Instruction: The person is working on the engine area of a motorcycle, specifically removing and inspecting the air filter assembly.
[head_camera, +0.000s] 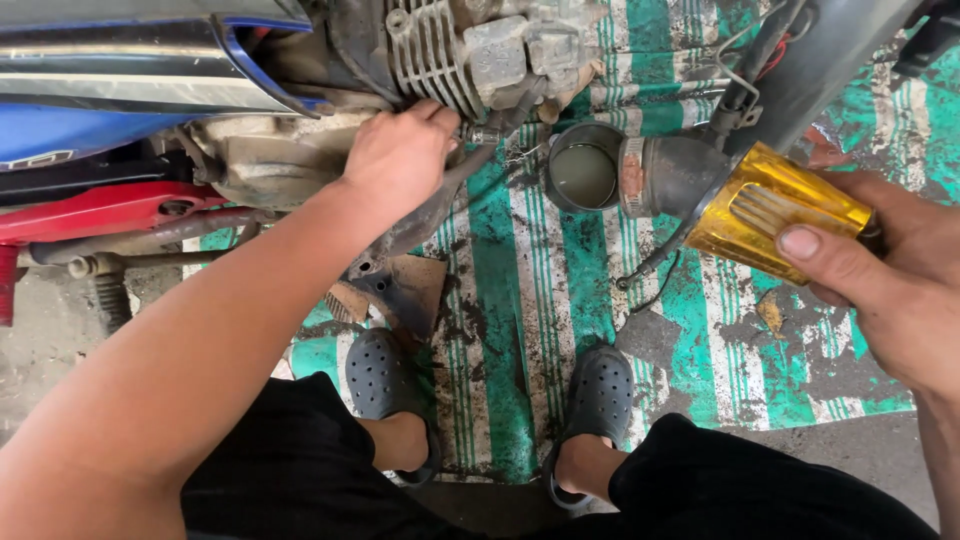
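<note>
Gripping a gold air filter (775, 210), right hand (890, 290); left hand (395, 160) fingers curled against the finned engine (440, 55).

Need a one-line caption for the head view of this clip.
Left hand reaches under a motorcycle's finned engine while the right hand holds a gold cone air filter above a green striped mat.

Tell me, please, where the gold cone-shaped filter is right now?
In the head view, the gold cone filter sits at the right, held in the right hand, joined to a black rubber intake tube above the green-striped mat.
</note>
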